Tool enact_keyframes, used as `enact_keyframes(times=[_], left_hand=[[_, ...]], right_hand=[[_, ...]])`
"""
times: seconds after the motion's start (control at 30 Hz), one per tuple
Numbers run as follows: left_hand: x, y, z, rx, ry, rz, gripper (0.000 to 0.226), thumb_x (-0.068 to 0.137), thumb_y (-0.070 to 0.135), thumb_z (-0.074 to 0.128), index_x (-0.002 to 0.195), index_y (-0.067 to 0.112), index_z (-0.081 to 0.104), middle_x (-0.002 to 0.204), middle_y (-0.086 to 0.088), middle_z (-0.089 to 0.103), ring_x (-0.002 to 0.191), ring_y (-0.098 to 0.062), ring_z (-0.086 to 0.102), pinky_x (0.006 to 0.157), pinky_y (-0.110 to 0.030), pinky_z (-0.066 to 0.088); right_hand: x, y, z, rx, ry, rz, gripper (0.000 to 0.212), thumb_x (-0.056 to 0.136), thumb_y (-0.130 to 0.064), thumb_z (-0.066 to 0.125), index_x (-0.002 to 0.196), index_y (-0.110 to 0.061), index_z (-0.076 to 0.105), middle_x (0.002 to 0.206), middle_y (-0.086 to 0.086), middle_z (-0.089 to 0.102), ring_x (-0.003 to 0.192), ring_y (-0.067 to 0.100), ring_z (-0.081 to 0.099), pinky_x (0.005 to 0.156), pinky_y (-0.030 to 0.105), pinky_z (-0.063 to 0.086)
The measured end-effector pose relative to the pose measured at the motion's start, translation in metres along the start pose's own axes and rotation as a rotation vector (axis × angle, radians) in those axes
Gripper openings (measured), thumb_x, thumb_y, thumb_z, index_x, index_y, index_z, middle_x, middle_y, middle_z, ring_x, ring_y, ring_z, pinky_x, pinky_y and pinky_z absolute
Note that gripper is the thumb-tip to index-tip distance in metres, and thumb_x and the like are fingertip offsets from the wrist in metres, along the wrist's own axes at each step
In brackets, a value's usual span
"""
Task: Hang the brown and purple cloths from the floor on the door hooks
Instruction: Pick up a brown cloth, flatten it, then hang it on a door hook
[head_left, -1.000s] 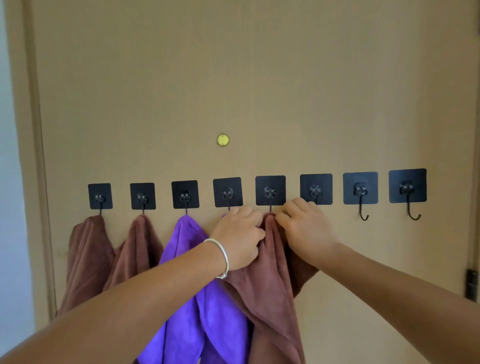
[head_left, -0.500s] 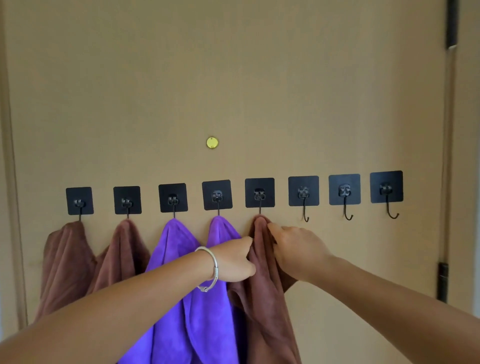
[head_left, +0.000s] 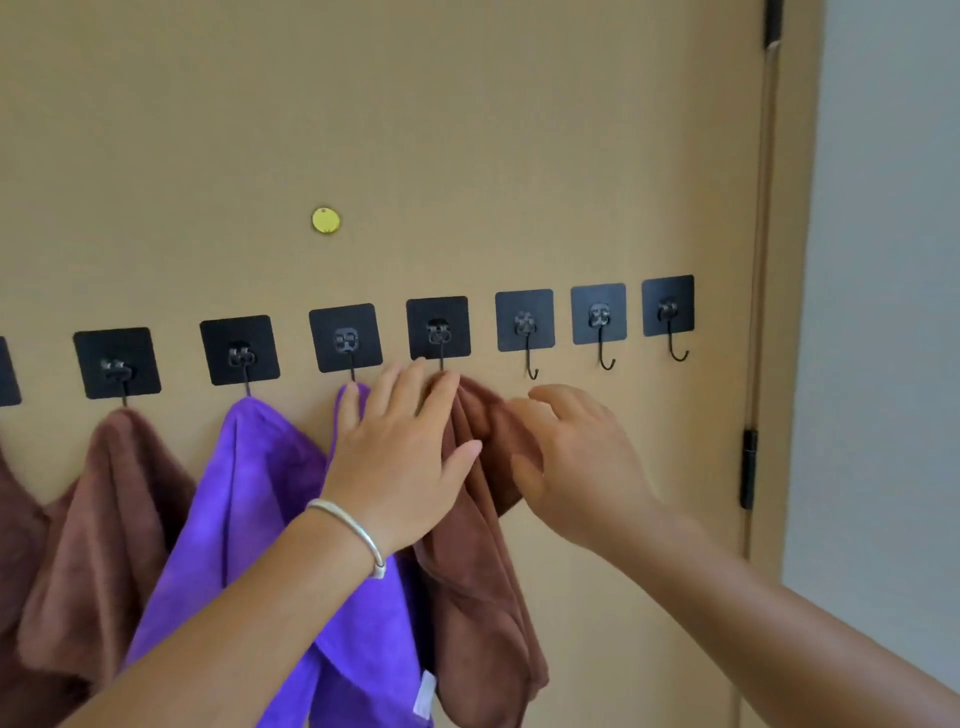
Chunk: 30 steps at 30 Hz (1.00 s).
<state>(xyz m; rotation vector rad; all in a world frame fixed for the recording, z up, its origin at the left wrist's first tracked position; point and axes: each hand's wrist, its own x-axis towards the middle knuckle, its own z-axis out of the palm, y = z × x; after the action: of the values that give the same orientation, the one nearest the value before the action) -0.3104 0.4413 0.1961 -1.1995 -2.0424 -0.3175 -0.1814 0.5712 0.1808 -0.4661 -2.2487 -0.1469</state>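
Head view: both hands (head_left: 400, 462) lie open-fingered on hung brown cloth (head_left: 483, 597).

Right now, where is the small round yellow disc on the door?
The small round yellow disc sits on the tan door, above the row of hooks, nearly over the black square hook pad.

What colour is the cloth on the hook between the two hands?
Brown cloth, clearest in the head view.
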Motion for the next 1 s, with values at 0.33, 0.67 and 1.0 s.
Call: enact_keyframes(times=[0.33,0.67,1.0], left_hand=[[-0.042,0.015,-0.007,-0.329,-0.086,0.277,0.074,0.084,0.069,0.018,0.149,0.034,0.017,0.157,-0.002,0.018,0.145,-0.021,0.005,0.114,-0.053,0.015],[-0.099,0.073,-0.054,-0.767,-0.199,0.628,0.074,0.08,0.072,0.016,0.148,0.043,0.012,0.158,0.004,0.009,0.144,-0.012,-0.005,0.118,-0.046,0.008],[-0.191,0.185,-0.169,-1.115,-0.19,1.036,0.076,0.077,0.072,0.014,0.147,0.042,0.019,0.157,0.004,0.016,0.145,-0.013,0.0,0.118,-0.047,0.009]], right_hand=[[-0.091,-0.043,-0.061,-0.2,-0.028,0.371,0.054,0.087,-0.054,0.051,0.138,-0.038,0.039,0.145,-0.007,0.038,0.14,0.017,0.022,0.117,0.043,0.021],[-0.217,-0.125,-0.157,-0.438,-0.035,0.823,0.061,0.084,-0.066,0.043,0.14,-0.043,0.034,0.15,-0.015,0.03,0.143,0.009,0.013,0.116,0.034,0.013],[-0.332,-0.217,-0.3,-0.788,0.069,1.144,0.06,0.083,-0.062,0.045,0.138,-0.039,0.041,0.146,-0.01,0.036,0.138,0.012,0.026,0.114,0.035,0.024]])
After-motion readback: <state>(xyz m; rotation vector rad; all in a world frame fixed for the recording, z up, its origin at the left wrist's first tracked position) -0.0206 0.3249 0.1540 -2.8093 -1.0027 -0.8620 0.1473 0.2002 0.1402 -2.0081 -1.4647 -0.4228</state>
